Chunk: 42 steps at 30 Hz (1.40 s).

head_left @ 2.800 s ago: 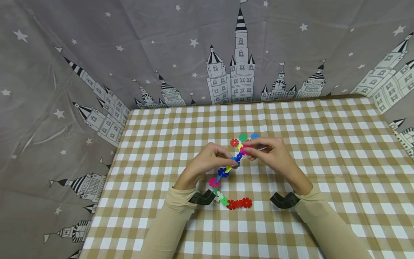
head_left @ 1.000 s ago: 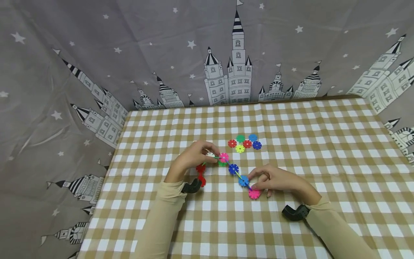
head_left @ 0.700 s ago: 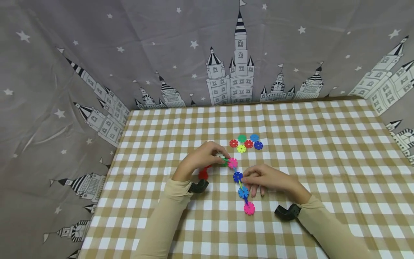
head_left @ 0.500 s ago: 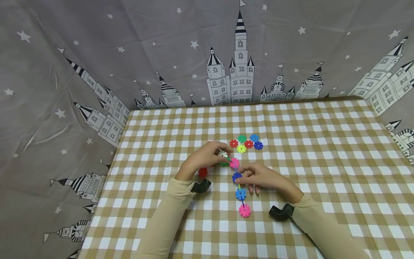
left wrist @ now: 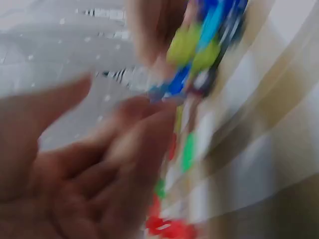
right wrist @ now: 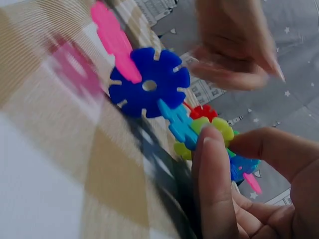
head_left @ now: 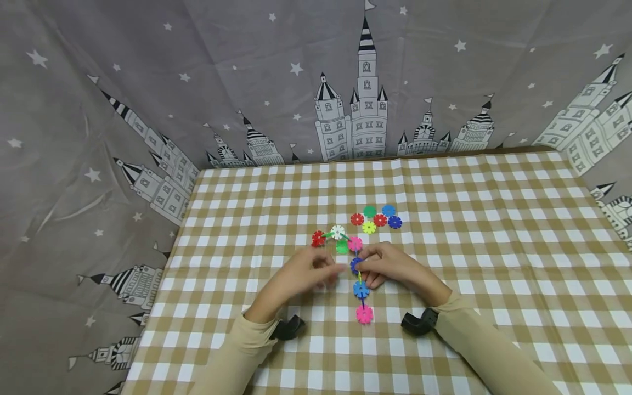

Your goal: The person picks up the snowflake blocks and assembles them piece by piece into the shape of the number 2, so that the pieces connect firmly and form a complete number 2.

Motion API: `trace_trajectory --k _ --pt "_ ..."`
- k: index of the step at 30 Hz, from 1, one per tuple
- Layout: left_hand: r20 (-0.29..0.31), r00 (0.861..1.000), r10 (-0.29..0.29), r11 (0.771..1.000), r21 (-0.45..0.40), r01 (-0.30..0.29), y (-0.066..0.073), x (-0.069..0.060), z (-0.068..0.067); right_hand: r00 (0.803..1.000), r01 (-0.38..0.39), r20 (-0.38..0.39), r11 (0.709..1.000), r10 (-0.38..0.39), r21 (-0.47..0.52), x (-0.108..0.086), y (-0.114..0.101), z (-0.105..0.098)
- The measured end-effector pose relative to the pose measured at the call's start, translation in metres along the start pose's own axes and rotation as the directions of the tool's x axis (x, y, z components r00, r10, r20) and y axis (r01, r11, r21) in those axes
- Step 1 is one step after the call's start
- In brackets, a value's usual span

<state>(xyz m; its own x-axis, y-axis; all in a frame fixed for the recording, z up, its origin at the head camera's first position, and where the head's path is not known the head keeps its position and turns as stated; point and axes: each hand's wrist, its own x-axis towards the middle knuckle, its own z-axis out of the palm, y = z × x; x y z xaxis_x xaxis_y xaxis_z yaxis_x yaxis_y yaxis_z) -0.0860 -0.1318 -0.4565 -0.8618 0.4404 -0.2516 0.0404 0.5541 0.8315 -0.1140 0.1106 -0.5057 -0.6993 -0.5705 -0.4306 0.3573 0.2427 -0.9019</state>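
A chain of notched plastic interlocking discs lies in a bend in the head view. It runs from a red disc (head_left: 318, 237) past a white disc (head_left: 338, 232) and a pink disc (head_left: 354, 243) down to a light blue disc (head_left: 361, 289) and a pink end disc (head_left: 364, 314). My right hand (head_left: 390, 266) pinches the chain mid-length; in the right wrist view its thumb and finger are at a yellow disc (right wrist: 224, 130), beside a dark blue disc (right wrist: 149, 82). My left hand (head_left: 303, 274), blurred, holds nothing and hovers left of the chain, thumb out and fingers loosely bent.
Beyond the chain, several loose discs lie in a cluster, among them a yellow disc (head_left: 368, 227), a green disc (head_left: 370, 212) and a dark blue disc (head_left: 395, 222). The table has a checked cloth (head_left: 469, 219). A grey castle-print curtain (head_left: 257, 66) stands behind it.
The chain has been turned, its pink end swinging toward me. My left hand has let go of the chain and drawn back toward me. My right hand has shifted its hold along the chain.
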Motion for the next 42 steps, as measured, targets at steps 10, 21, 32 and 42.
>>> trace_trajectory --k 10,21,32,42 --pt "0.293 0.947 -0.132 0.912 -0.339 0.232 -0.031 -0.006 0.025 0.999 -0.006 -0.039 0.993 0.011 0.118 0.019 -0.012 0.011" --pt "0.235 0.957 -0.171 0.827 -0.494 0.269 -0.047 0.001 0.009 0.994 0.100 -0.044 0.995 -0.099 0.024 0.024 -0.011 -0.003" --pt "0.180 0.963 -0.200 0.832 -0.489 0.264 -0.050 0.000 -0.002 0.946 0.139 -0.190 0.859 -0.263 -0.493 0.039 -0.023 0.013" --pt "0.160 0.975 -0.157 0.827 -0.518 0.218 -0.049 0.003 0.002 0.940 0.174 -0.171 0.844 -0.296 -0.507 0.027 -0.021 -0.004"
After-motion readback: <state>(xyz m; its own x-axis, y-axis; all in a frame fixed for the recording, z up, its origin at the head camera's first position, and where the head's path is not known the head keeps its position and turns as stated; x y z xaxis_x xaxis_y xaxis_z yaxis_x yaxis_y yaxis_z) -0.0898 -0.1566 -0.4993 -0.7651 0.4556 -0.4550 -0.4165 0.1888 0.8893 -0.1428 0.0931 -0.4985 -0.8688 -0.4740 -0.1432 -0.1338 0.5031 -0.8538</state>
